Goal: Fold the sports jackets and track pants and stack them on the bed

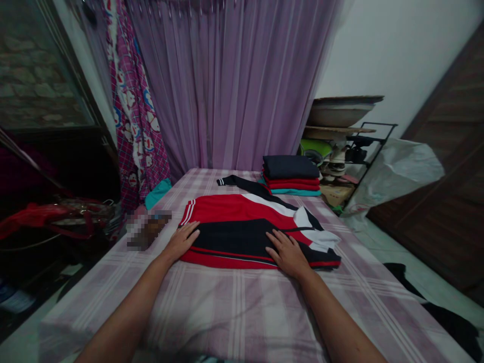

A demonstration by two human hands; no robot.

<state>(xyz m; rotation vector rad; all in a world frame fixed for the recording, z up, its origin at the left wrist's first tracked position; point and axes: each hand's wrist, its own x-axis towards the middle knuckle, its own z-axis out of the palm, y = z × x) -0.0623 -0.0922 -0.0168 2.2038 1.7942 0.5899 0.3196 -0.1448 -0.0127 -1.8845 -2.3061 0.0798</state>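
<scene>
A red, black and white jacket with a white collar lies on the checked cloth in front of me. Its near side is folded inward, with the black sleeve laid along the body. The far sleeve stretches out toward the back, its striped cuff lying flat. My left hand rests on the jacket's striped hem end, fingers stretched out. My right hand lies flat on the black sleeve near the collar, fingers spread. Neither hand grips anything.
A stack of folded clothes stands at the back right of the checked cloth. A blurred-out object lies left of the jacket. Purple curtains hang behind. A rack with basins stands at the right.
</scene>
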